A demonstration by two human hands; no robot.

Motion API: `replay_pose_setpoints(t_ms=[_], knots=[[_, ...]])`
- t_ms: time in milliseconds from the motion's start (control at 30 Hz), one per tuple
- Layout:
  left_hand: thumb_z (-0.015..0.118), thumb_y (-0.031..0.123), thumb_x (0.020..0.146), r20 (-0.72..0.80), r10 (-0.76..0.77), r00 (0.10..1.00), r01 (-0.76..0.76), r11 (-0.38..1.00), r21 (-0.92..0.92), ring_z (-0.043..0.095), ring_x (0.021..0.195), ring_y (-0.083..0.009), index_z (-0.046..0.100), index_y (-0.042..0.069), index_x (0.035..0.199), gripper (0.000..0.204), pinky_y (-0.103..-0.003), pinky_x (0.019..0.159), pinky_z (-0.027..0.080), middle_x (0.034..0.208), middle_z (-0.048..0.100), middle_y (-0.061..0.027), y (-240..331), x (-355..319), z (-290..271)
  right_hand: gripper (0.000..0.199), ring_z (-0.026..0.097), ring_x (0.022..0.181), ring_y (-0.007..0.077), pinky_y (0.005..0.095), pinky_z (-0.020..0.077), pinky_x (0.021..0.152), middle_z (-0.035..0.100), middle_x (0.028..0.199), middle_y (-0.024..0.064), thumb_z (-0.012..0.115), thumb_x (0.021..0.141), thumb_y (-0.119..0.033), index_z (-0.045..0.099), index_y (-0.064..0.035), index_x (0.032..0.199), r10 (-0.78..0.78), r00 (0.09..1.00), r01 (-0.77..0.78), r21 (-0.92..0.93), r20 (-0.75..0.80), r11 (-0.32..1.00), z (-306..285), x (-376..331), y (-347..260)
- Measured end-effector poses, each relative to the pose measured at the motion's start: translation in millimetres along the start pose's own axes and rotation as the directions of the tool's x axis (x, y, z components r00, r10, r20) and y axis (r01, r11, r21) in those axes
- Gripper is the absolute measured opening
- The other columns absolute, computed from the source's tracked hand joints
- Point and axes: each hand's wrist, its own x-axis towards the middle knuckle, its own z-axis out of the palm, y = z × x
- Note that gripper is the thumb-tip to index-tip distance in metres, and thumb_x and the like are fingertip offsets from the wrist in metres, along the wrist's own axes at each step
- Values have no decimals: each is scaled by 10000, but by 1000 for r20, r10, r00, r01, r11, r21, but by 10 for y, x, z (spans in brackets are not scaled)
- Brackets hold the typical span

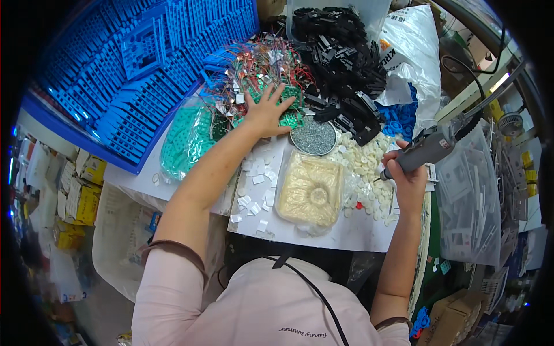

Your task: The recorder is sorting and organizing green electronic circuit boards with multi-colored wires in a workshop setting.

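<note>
My left hand (268, 112) lies with fingers spread over a heap of green circuit boards (291, 93) with red and other thin wires. Whether a fingertip pinches a board, I cannot tell. In my right hand (408, 183) is a grey electric screwdriver (427, 151), its bit angled down to the left above cream plastic discs (372, 155). A round dish of small metal screws (313, 137) sits between the hands. Nearer me rests a cream, plastic-wrapped block (311, 193) with a round dent. Small white squares (259, 173) are scattered to its left.
A big blue crate (138, 164) of blue plastic frames fills the far left, beside a bag of teal parts (186, 138). Black plastic parts (340, 63) spill from a clear bin at the back. Blue parts (402, 115) and a white sack (412, 52) stand right of them.
</note>
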Motion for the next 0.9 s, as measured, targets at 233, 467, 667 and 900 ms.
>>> replay_pose_setpoints(t_ms=[233, 467, 667, 900], knots=[[704, 523, 689, 64, 9, 998, -12, 999, 45, 141, 1422, -337, 320, 328, 1440, 866, -794, 960, 158, 1564, 113, -69, -12, 62, -135, 369, 589, 866, 99, 241, 467, 769, 642, 930, 57, 646, 839, 32, 524, 16, 1186, 12, 1000, -12, 10, -11, 1000, -26, -51, 26], [645, 472, 794, 85, 28, 996, -35, 995, 90, 167, 1419, -302, 295, 372, 1440, 742, -763, 988, 188, 1564, 121, -32, -261, 44, -167, 368, 588, 862, 97, 240, 468, 774, 639, 926, 53, 648, 836, 37, 528, 15, 1183, 33, 999, -33, 14, -2, 999, -181, -11, -63], [585, 460, 837, 18, 96, 995, -98, 976, 194, 184, 1416, -296, 284, 340, 1456, 698, -752, 1001, 146, 1567, 120, -62, -285, -59, -41, 369, 589, 861, 98, 240, 470, 782, 643, 938, 58, 649, 838, 36, 527, 18, 1186, 14, 1000, -14, -7, -16, 1000, -185, 57, 67], [701, 347, 750, -74, 161, 984, -155, 985, 80, 224, 1392, -347, 325, 234, 1446, 799, -688, 1044, 157, 1519, 226, -151, -138, -338, -342, 565, 576, 990, 134, 255, 463, 853, 590, 1102, 93, 619, 840, 73, 383, 1, 1348, -74, 996, 73, -8, -55, 997, -181, 92, 105]])
